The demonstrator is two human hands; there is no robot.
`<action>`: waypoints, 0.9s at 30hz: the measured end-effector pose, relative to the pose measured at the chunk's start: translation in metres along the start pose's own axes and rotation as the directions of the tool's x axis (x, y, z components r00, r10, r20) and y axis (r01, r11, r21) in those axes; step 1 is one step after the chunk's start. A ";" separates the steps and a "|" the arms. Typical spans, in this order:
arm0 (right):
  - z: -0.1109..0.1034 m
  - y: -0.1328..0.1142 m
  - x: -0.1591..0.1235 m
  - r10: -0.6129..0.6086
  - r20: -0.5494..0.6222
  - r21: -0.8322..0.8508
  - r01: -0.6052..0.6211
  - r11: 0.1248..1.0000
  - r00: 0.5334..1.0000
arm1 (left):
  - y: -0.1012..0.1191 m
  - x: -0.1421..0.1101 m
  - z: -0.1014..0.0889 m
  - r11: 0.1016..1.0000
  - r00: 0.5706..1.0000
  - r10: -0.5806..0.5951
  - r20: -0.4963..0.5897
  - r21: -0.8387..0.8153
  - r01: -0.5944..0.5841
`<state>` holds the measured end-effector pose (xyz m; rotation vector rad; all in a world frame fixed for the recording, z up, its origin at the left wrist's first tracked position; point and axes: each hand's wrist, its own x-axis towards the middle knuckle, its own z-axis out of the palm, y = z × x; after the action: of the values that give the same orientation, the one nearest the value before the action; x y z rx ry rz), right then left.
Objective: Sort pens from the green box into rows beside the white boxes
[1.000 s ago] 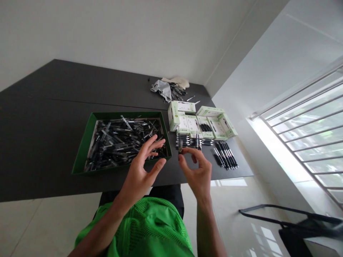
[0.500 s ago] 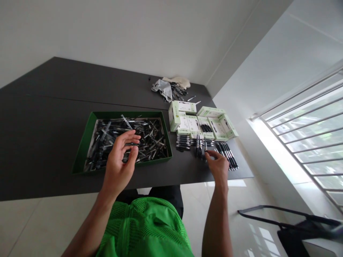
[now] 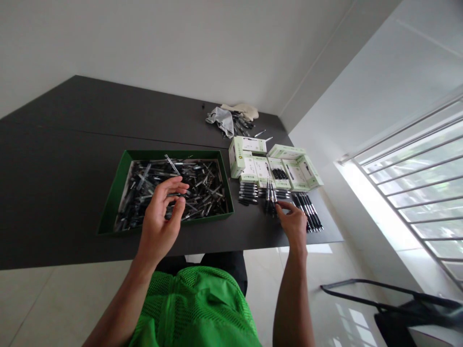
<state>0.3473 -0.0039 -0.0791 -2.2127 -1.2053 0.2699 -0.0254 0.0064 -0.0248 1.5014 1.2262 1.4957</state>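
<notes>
My right hand (image 3: 294,224) pinches a pen (image 3: 275,196) between thumb and fingertips. This pen stands close against the right side of several others in a small row, tips pointing away from me. Over the front part of a green box (image 3: 110,202) full of loose black and clear pens (image 3: 197,185) hovers my left hand (image 3: 164,207). Its fingers are curled, with the thumb apart from them. A dark pen-like strip shows in that gap; whether the hand touches it I cannot tell. Stacked pens (image 3: 248,193) lie to the left of the row.
Pale green and white cartons (image 3: 255,166) stand behind the rows, one with pens (image 3: 279,173) on or in it. More pens (image 3: 309,212) lie side by side at the right. Grey and cream cloths (image 3: 221,120) rest on pens farther back. A black-framed chair (image 3: 408,313) is at lower right.
My right hand has moved right with a pen and brought it beside the others in the row. My left hand has drawn left over the green box and curled its fingers.
</notes>
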 end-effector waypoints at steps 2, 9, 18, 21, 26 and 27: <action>0.000 -0.001 0.000 -0.013 0.001 0.007 0.013 1.000 1.000 | 0.000 0.000 -0.001 1.000 1.000 -0.005 0.003 0.003 0.005; -0.016 0.012 -0.007 0.004 -0.169 -0.079 -0.018 0.997 0.986 | -0.003 0.000 -0.005 1.000 1.000 -0.012 0.020 0.027 0.011; -0.032 0.020 -0.018 0.072 -0.107 -0.378 -0.108 0.919 0.992 | -0.005 0.001 -0.004 1.000 1.000 -0.014 0.010 0.019 0.014; -0.031 0.019 -0.015 0.074 -0.091 -0.416 -0.105 0.903 0.993 | -0.005 0.001 -0.004 1.000 1.000 -0.017 0.006 0.001 0.017; -0.033 0.017 -0.007 0.054 -0.110 -0.369 -0.091 0.925 0.992 | -0.005 0.001 -0.006 1.000 1.000 -0.018 -0.008 -0.004 0.018; -0.035 0.015 -0.006 0.020 -0.130 -0.307 -0.060 0.950 0.991 | -0.005 0.000 -0.006 1.000 1.000 -0.020 -0.007 -0.002 0.020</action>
<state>0.3694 -0.0287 -0.0605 -2.4829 -1.2014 -0.0481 -0.0323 0.0073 -0.0285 1.4796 1.2405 1.4896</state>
